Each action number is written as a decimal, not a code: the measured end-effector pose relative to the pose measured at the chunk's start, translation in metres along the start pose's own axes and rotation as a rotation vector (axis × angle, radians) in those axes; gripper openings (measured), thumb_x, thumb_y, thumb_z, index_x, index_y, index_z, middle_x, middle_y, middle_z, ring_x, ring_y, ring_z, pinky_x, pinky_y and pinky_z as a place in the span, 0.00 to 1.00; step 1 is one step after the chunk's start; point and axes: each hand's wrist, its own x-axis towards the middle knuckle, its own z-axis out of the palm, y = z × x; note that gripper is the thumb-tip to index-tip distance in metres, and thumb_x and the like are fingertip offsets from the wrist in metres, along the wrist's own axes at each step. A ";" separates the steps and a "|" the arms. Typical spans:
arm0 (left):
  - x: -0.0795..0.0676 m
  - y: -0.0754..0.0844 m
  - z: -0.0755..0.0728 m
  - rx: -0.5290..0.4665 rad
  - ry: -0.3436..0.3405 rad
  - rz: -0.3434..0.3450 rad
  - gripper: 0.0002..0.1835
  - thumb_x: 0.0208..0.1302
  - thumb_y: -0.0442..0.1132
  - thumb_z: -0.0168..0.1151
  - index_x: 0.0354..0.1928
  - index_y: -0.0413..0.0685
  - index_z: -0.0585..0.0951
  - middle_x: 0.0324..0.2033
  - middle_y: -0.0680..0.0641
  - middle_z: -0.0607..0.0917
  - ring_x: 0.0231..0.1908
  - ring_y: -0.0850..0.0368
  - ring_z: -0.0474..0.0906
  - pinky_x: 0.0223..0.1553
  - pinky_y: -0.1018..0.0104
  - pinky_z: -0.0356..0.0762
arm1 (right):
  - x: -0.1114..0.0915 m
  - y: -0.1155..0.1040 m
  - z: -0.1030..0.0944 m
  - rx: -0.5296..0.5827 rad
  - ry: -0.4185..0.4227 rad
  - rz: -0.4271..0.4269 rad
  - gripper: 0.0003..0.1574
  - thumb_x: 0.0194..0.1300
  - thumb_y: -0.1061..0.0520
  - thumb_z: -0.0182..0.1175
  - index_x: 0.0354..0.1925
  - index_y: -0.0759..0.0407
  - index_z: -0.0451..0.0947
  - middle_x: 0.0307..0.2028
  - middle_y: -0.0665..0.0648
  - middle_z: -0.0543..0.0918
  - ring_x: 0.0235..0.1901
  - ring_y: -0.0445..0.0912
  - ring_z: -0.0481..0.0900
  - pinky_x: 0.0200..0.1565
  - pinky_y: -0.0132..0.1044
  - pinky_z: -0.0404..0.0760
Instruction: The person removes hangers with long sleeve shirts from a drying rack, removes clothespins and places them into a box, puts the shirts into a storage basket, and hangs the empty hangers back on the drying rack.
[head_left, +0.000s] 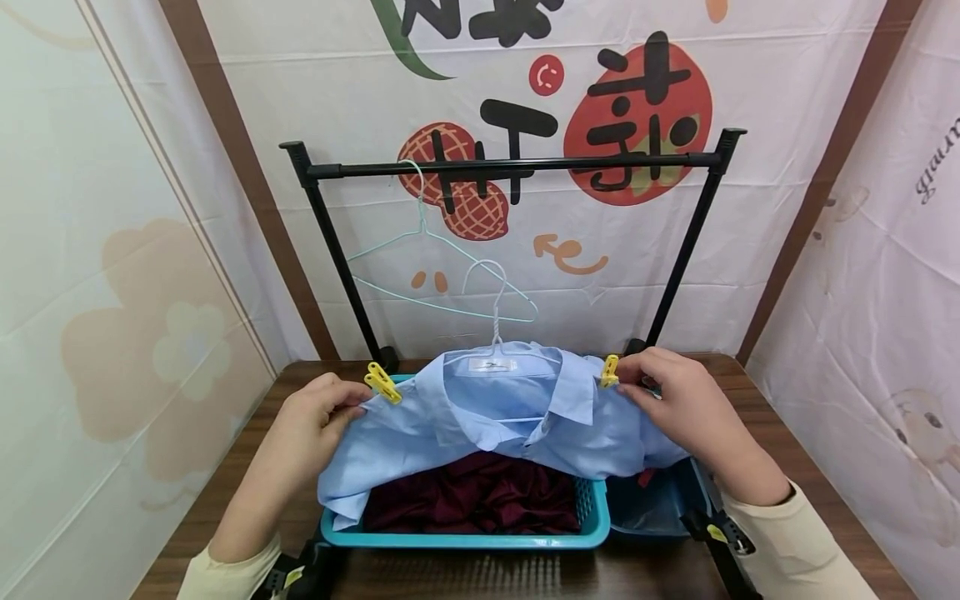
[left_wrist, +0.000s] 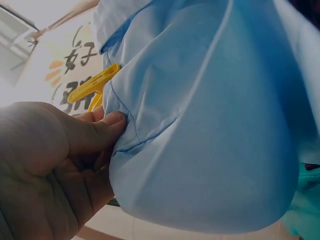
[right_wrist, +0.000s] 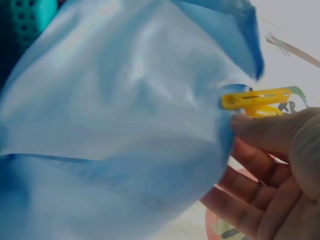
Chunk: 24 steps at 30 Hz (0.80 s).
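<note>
Pinching a pale blue shirt at both shoulders, a person in cream sleeves faces a brown table. The left hand grips the fabric between thumb and fingers, just beside a yellow clip on that shoulder. The right hand pinches the opposite shoulder the same way, its thumb close under a second yellow clip; in the right wrist view its lower fingers spread loosely behind the cloth.

The shirt is above the middle of the table, collar towards the far edge, front towards the person. Inside its shoulders sits a white hanger, the hook rising above the collar and below the rail of a black rack. The rack stands along the table's far edge, one post near each far corner. A mint hanger hangs from the left part of that rail.

Under the shirt is a turquoise basket holding dark red cloth; one shirt sleeve drapes over its near left corner. A blue bin stands at the basket's right edge, partly covered by the shirt. Behind everything hangs a white printed sheet.
</note>
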 end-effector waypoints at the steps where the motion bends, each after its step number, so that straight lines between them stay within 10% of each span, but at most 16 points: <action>1: 0.000 0.000 0.000 0.003 0.000 -0.002 0.13 0.57 0.25 0.74 0.39 0.51 0.88 0.28 0.59 0.77 0.27 0.66 0.69 0.28 0.71 0.70 | 0.001 -0.001 -0.001 0.028 -0.025 0.019 0.15 0.59 0.63 0.75 0.43 0.50 0.86 0.39 0.48 0.86 0.39 0.43 0.83 0.42 0.46 0.85; 8: -0.001 -0.001 -0.001 0.014 0.006 -0.007 0.13 0.57 0.26 0.74 0.39 0.51 0.88 0.28 0.59 0.78 0.27 0.65 0.68 0.28 0.70 0.70 | 0.003 -0.008 -0.009 0.233 -0.144 0.150 0.26 0.60 0.52 0.76 0.57 0.48 0.82 0.47 0.48 0.84 0.48 0.45 0.84 0.52 0.46 0.84; 24: -0.001 -0.003 -0.002 0.013 -0.025 -0.039 0.11 0.60 0.28 0.72 0.40 0.51 0.88 0.29 0.58 0.78 0.28 0.64 0.69 0.28 0.69 0.71 | 0.006 -0.014 -0.002 0.468 -0.078 0.252 0.17 0.65 0.54 0.72 0.51 0.55 0.83 0.42 0.54 0.88 0.40 0.44 0.86 0.41 0.30 0.85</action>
